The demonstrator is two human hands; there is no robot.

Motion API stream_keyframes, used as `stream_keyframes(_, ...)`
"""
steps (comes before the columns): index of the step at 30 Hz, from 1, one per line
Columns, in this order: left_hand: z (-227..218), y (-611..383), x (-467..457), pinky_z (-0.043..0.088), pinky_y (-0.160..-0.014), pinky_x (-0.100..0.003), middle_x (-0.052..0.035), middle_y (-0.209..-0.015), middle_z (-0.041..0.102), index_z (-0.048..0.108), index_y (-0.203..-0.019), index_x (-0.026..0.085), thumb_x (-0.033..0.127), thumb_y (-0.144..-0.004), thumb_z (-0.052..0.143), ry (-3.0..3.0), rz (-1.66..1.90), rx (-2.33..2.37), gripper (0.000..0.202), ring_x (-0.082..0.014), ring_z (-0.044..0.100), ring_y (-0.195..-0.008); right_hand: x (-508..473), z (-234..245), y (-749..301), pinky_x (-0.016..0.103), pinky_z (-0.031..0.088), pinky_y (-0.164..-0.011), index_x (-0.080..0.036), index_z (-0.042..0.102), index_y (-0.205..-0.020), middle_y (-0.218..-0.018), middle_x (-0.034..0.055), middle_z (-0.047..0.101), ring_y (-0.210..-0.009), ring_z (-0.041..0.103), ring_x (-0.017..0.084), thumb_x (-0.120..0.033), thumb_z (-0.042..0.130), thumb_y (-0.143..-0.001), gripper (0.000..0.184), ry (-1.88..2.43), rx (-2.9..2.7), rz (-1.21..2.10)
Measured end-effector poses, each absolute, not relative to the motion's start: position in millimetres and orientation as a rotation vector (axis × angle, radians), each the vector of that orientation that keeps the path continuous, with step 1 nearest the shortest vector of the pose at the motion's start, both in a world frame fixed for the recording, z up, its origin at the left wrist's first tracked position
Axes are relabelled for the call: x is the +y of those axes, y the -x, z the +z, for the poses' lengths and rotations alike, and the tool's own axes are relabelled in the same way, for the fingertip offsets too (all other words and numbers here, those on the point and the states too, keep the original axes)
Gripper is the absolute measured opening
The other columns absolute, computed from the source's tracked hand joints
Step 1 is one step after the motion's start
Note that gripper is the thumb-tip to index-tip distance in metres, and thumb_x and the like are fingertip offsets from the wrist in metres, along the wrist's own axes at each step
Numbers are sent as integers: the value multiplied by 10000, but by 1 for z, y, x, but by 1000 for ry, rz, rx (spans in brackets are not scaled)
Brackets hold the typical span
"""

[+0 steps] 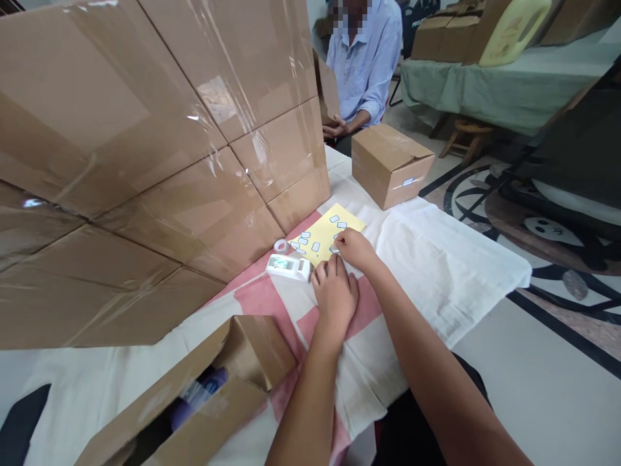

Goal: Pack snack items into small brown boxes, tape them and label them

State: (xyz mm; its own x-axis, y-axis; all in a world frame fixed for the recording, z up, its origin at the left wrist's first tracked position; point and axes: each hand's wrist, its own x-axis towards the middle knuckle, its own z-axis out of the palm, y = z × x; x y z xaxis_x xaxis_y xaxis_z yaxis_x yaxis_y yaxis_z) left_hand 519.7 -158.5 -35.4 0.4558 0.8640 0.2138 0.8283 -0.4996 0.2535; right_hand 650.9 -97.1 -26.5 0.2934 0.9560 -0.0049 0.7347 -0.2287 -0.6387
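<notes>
On the yellow sheet point(324, 234), our right hand point(356, 250) seems to pinch a label point(334, 248), which could tear if our loosely spread left hand point(336, 288) lets the sheet slide.

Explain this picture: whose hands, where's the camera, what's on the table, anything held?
There's no machine here: these are a person's bare hands, seen from a camera on their head, looking forward and down. The left hand rests at the near edge of a yellow sheet with small labels. The right hand has its fingers bunched over the sheet; whether they grip anything is too small to tell. A white device and a tape roll lie beside the sheet. Around them on the cloth are stacked boxes, an open box and a far box. Another person sits beyond.
</notes>
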Motion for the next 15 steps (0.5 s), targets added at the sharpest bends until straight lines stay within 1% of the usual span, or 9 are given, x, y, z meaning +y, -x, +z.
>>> stream_keyframes(3, -35, -522, -161, 379, -1104, -480, -77, -1469, 559, 521, -1403, 187, 290, -966, 434, -2565, 489, 1530, 457, -296, 467, -1269, -96, -27, -651, 257, 363, -683, -160, 636, -767, -998, 88, 685, -821, 566, 155, -134, 493, -909, 204, 2043, -1509, 537)
stream_keyframes(6, -35, -524, -163, 391, -1087, -476, -86, -1454, 565, 539, -1373, 197, 285, -949, 457, -2544, 496, 1564, 441, -302, 477, -1253, -96, -28, -652, 256, 349, -658, -159, 631, -755, -927, 79, 692, -798, 561, 155, -132, 490, -910, 212, 2037, -1518, 540)
stream_keyframes(10, -36, -524, -162, 380, -1107, -478, -71, -1561, 479, 501, -1420, 214, 293, -949, 455, -2547, 483, 1557, 480, -297, 454, -1289, -96, -27, -655, 247, 357, -660, -165, 628, -739, -834, 51, 692, -773, 568, 147, -118, 502, -896, 207, 2009, -1547, 565)
stream_keyframes(13, -36, -523, -161, 372, -1116, -488, -71, -1578, 465, 508, -1409, 210, 304, -953, 442, -2556, 464, 1532, 470, -298, 444, -1307, -96, -27, -656, 245, 362, -671, -168, 621, -730, -841, 47, 696, -780, 576, 146, -120, 507, -895, 206, 2002, -1560, 565)
stream_keyframes(15, -36, -523, -161, 368, -1119, -494, -78, -1580, 464, 496, -1422, 193, 307, -957, 433, -2559, 465, 1523, 482, -297, 444, -1308, -96, -27, -655, 251, 358, -670, -167, 617, -728, -879, 57, 700, -781, 574, 148, -125, 508, -896, 204, 2016, -1557, 555)
